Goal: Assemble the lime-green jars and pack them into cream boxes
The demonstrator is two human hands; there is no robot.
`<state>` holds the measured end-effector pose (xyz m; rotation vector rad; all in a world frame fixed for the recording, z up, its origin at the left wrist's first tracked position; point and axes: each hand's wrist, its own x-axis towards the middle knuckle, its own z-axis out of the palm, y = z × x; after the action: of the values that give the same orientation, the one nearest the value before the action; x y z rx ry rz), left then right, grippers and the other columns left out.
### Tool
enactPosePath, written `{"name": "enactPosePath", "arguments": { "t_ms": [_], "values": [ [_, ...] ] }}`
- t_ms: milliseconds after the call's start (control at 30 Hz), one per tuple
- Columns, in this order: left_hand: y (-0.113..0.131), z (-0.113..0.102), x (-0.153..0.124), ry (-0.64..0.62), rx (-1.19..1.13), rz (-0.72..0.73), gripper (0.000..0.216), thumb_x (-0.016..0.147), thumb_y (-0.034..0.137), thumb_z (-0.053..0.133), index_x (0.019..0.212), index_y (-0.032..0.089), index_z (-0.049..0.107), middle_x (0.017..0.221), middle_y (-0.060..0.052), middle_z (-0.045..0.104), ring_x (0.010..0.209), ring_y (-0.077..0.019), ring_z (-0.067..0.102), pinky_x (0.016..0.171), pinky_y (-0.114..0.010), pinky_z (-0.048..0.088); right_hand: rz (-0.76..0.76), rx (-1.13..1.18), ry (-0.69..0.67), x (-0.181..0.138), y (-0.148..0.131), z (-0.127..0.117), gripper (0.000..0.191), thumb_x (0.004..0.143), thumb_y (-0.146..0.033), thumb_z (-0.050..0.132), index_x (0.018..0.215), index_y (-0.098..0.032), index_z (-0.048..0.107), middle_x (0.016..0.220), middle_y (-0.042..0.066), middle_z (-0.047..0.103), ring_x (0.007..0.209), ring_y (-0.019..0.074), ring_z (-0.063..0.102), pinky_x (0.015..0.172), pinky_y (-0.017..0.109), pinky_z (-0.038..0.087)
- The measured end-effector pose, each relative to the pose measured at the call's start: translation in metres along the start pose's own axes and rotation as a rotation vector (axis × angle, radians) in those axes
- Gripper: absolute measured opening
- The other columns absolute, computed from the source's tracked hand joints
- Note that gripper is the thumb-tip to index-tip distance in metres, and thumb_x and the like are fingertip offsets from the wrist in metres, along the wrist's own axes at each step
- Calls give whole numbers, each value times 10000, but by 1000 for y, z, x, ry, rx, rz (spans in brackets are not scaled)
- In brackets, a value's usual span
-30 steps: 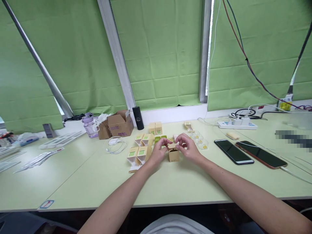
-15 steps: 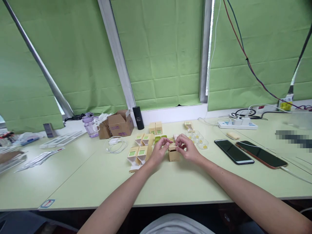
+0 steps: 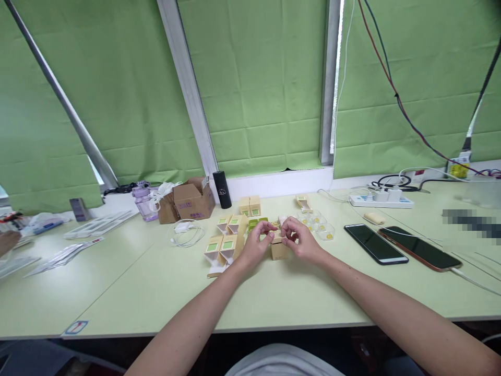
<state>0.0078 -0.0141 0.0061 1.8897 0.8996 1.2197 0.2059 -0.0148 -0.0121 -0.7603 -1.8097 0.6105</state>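
Observation:
A small tan cardboard box (image 3: 279, 251) stands on the table between my two hands, its top flap nearly level with the walls. My left hand (image 3: 257, 243) pinches the flap from the left, fingers curled. On the right side, my right hand (image 3: 300, 237) is closed on the flap's edge in the same way. My fingers partly cover the top of the box. Left of my left hand are several similar boxes (image 3: 229, 243) with green windows and angled open flaps. Behind my hands lie green pieces (image 3: 258, 223), partly hidden, and a clear plastic tray (image 3: 326, 231) with yellow items.
Two closed boxes (image 3: 249, 206) and one open box (image 3: 302, 203) stand farther back. A brown carton (image 3: 193, 198), a black cylinder (image 3: 222, 189) and a purple bottle (image 3: 144, 202) line the back left. Phones (image 3: 376, 244) and a power strip (image 3: 381, 201) lie right. Another person's hand (image 3: 8, 241) shows far left.
The box's flap has come down, and the dark gap under it has narrowed. My hands have barely shifted. Another person's hand has entered at the left edge, where a brown item was.

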Motion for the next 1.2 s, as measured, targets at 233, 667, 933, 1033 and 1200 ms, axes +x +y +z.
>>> {"name": "enactPosePath", "arguments": {
  "t_ms": [233, 667, 933, 1033, 1200],
  "values": [
    [1, 0, -1, -6, 19, 12, 202, 912, 320, 660, 1074, 200, 651, 1153, -99, 691, 1125, -267, 626, 1044, -433, 471, 2, -17, -21, 0, 2, 0, 142, 776, -151, 664, 828, -238, 563, 927, 22, 529, 777, 177, 534, 597, 288, 436],
    [2, 0, -1, -7, 36, 17, 195, 900, 273, 652, 1077, 192, 654, 1154, -105, 687, 1128, -272, 623, 1040, -443, 472, 15, -50, -27, 0, 1, 0, 166, 743, -107, 651, 815, -231, 567, 884, 6, 553, 763, 172, 549, 623, 289, 437],
    [2, 0, -1, -16, 19, 23, 208, 883, 279, 686, 1070, 198, 649, 1162, -106, 687, 1151, -277, 622, 1053, -444, 462, 19, -55, -26, 1, 3, 0, 149, 738, -110, 653, 782, -230, 578, 853, 6, 566, 741, 170, 553, 623, 293, 439],
    [2, 0, 0, -16, 13, 27, 215, 872, 258, 695, 1074, 203, 645, 1165, -105, 692, 1167, -278, 623, 1066, -448, 459, 15, -56, -25, 1, 4, 0, 143, 738, -112, 657, 773, -230, 584, 850, 10, 576, 744, 172, 559, 627, 294, 446],
    [1, 1, 0, -13, 29, 37, 245, 836, 188, 693, 1075, 200, 639, 1164, -97, 692, 1162, -266, 627, 1069, -440, 459, 16, -57, -19, 0, 3, 0, 122, 749, -116, 659, 766, -226, 609, 858, 16, 583, 739, 171, 563, 628, 297, 454]
  ]
}}
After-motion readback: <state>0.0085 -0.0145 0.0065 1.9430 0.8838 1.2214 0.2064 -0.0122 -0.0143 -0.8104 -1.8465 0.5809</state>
